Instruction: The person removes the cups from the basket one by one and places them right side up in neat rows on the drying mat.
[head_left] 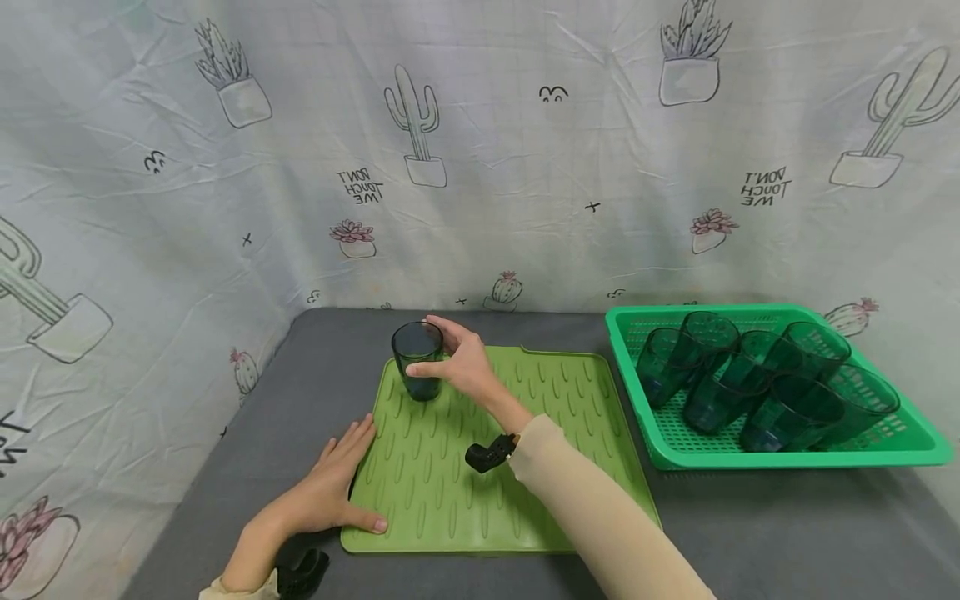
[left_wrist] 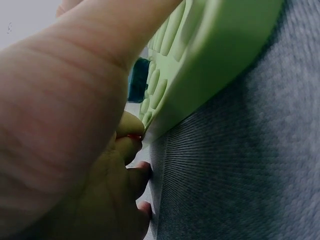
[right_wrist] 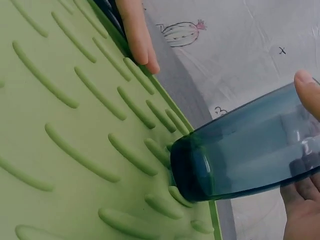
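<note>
Cup (head_left: 417,360) upright on mat (head_left: 487,467), mouth up, right hand (head_left: 461,360) gripping

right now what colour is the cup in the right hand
Dark translucent blue-teal; the cup shows best in the right wrist view.

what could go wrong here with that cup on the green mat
The right hand holds the blue cup near its rim at the far left corner of the ridged green mat. Set half on a ridge, it might rock or tip. It is also close to the mat's edge, so a nudge could slide it onto the grey table. The left hand rests on the mat's near left edge; lifting it might let the mat shift.
</note>
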